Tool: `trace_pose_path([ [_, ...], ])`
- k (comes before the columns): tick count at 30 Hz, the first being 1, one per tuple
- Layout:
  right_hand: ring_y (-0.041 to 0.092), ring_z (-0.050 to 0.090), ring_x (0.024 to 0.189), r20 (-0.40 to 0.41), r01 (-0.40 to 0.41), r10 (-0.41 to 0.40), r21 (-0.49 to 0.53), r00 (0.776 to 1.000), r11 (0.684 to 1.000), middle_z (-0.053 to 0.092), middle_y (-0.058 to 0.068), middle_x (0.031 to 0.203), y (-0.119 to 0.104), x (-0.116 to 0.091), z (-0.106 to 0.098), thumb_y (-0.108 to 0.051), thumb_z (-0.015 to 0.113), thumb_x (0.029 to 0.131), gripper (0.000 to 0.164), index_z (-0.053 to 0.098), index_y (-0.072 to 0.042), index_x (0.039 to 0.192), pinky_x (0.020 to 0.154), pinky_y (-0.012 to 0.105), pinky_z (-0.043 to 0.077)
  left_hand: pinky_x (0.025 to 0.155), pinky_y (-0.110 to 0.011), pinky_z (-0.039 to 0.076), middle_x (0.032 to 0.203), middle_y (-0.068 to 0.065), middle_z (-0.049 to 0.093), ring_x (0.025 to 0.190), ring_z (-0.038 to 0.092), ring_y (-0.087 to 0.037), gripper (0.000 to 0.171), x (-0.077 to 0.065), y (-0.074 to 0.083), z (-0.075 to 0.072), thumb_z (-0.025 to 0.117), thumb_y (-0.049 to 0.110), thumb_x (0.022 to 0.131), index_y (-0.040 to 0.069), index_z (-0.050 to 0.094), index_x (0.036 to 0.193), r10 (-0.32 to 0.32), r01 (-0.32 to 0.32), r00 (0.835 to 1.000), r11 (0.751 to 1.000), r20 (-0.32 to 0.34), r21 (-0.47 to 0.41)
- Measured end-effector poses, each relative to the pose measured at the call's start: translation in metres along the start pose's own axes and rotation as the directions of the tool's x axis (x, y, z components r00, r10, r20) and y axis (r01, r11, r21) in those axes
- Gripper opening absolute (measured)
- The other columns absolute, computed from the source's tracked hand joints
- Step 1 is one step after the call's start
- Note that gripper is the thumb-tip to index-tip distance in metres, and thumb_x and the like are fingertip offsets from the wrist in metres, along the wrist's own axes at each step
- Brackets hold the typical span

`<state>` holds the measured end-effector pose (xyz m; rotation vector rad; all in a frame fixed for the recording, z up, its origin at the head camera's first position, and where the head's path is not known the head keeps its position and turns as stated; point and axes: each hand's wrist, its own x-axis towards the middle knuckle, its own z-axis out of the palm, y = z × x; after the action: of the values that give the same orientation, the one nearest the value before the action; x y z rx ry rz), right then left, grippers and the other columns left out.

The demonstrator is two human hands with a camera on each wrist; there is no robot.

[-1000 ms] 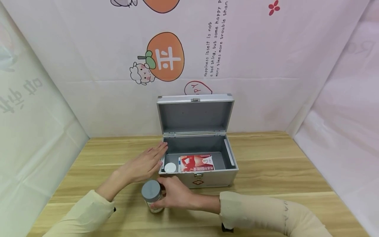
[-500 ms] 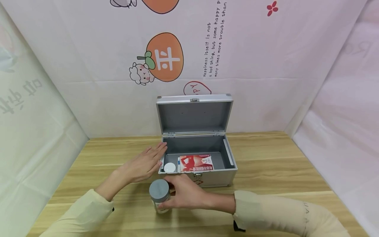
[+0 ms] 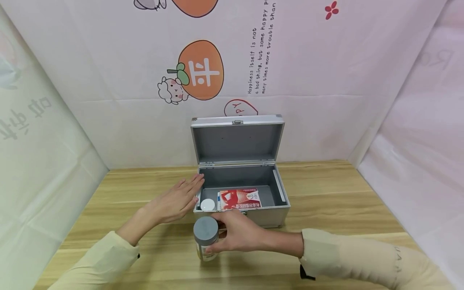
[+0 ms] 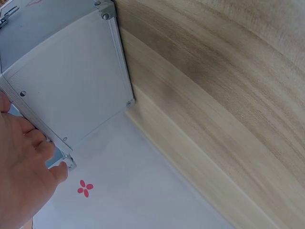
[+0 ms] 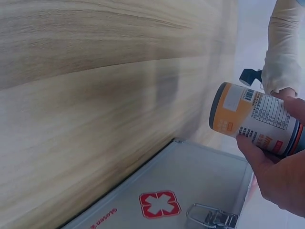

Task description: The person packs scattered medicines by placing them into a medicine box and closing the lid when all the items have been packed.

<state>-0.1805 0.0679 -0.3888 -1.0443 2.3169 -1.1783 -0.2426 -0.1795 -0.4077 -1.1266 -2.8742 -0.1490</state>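
Observation:
My right hand (image 3: 243, 233) grips a jar (image 3: 206, 230) with a grey lid, held upright in front of the case's left front corner. In the right wrist view the jar's (image 5: 252, 119) orange and white label shows, and the jar appears to be off the table. My left hand (image 3: 176, 201) rests with extended fingers on the left rim of a silver first-aid case (image 3: 270, 216), whose lid stands up. Inside the case are a white-capped bottle (image 3: 208, 205) at the left front and a red and white medicine box (image 3: 239, 199). The left wrist view shows the case's side (image 4: 76, 81) below that hand.
The wooden table (image 3: 326, 197) extends on both sides of the case. A printed white cloth (image 3: 308, 80) hangs behind the case, with more white cloth at both sides. A metal latch (image 5: 214, 217) sits on the case's front.
My right hand has carried the jar to the right, along the front of the case. The left hand has stayed on the rim. The head view has shifted slightly.

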Motion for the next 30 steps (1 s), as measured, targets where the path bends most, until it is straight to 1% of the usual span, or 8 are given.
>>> trace_pose_path([
  [5,-0.005,0.065,0.09,0.001,-0.001,0.001,-0.008,1.0,1.0,0.072,-0.004,0.105,0.0,-0.004,-0.005,-0.023,0.089,0.075,0.05,0.067,-0.008,0.117,0.082,0.015,0.057,0.121,-0.057,0.028,0.166,-0.015,0.022,0.153,0.023,-0.032,0.059,0.0,0.0,0.0,0.04,0.029,0.107,0.0,0.026,0.157,0.006,-0.006,1.0,1.0,-0.005,0.007],
  [11,-0.003,0.067,0.093,0.001,0.002,-0.002,0.004,1.0,1.0,0.073,0.001,0.107,-0.002,-0.007,-0.012,-0.023,0.089,0.074,0.051,0.067,-0.006,0.117,0.082,0.019,0.059,0.121,-0.056,0.029,0.165,-0.016,0.023,0.153,0.024,-0.033,0.059,0.0,0.001,0.0,0.041,0.029,0.107,-0.001,0.027,0.156,0.009,-0.009,1.0,1.0,-0.012,0.014],
  [14,-0.003,0.067,0.091,0.0,0.004,-0.004,0.004,1.0,1.0,0.073,0.002,0.108,-0.003,-0.009,-0.017,-0.022,0.089,0.075,0.05,0.067,-0.005,0.116,0.081,0.017,0.058,0.121,-0.056,0.029,0.165,-0.016,0.023,0.153,0.025,-0.032,0.058,0.0,0.001,0.0,0.04,0.029,0.107,-0.001,0.028,0.156,0.011,-0.011,1.0,1.0,-0.017,0.016],
  [18,-0.002,0.068,0.092,-0.012,0.016,-0.016,0.005,1.0,1.0,0.073,0.001,0.107,-0.005,-0.011,-0.022,-0.02,0.089,0.075,0.049,0.067,-0.005,0.116,0.082,0.019,0.059,0.121,-0.055,0.028,0.165,-0.015,0.023,0.153,0.024,-0.031,0.059,-0.001,0.001,-0.001,0.039,0.03,0.107,0.0,0.027,0.156,0.007,-0.007,1.0,1.0,-0.01,0.021],
  [23,-0.001,0.068,0.092,-0.033,0.035,-0.035,0.011,0.999,0.999,0.073,0.001,0.105,-0.007,-0.012,-0.027,-0.017,0.089,0.074,0.049,0.067,-0.004,0.116,0.081,0.017,0.058,0.122,-0.054,0.028,0.166,-0.013,0.022,0.154,0.023,-0.029,0.06,-0.001,0.001,-0.002,0.041,0.03,0.107,0.002,0.026,0.157,-0.004,0.004,1.0,1.0,-0.003,0.023],
  [25,0.0,0.069,0.091,-0.038,0.042,-0.042,0.006,0.998,0.999,0.073,0.001,0.105,-0.008,-0.013,-0.03,-0.018,0.089,0.074,0.048,0.067,-0.005,0.116,0.08,0.016,0.058,0.122,-0.054,0.028,0.166,-0.013,0.022,0.154,0.023,-0.029,0.06,0.0,0.001,-0.002,0.041,0.03,0.107,0.003,0.026,0.157,-0.004,0.005,1.0,1.0,-0.004,0.022],
  [30,0.001,0.07,0.092,-0.04,0.042,-0.043,-0.031,0.998,0.999,0.074,0.001,0.105,-0.012,-0.014,-0.036,-0.02,0.088,0.075,0.049,0.067,-0.004,0.117,0.081,0.02,0.059,0.123,-0.053,0.026,0.167,-0.012,0.02,0.154,0.022,-0.028,0.059,0.0,0.0,-0.002,0.04,0.03,0.107,0.003,0.025,0.158,-0.008,0.009,1.0,1.0,-0.001,0.013],
])
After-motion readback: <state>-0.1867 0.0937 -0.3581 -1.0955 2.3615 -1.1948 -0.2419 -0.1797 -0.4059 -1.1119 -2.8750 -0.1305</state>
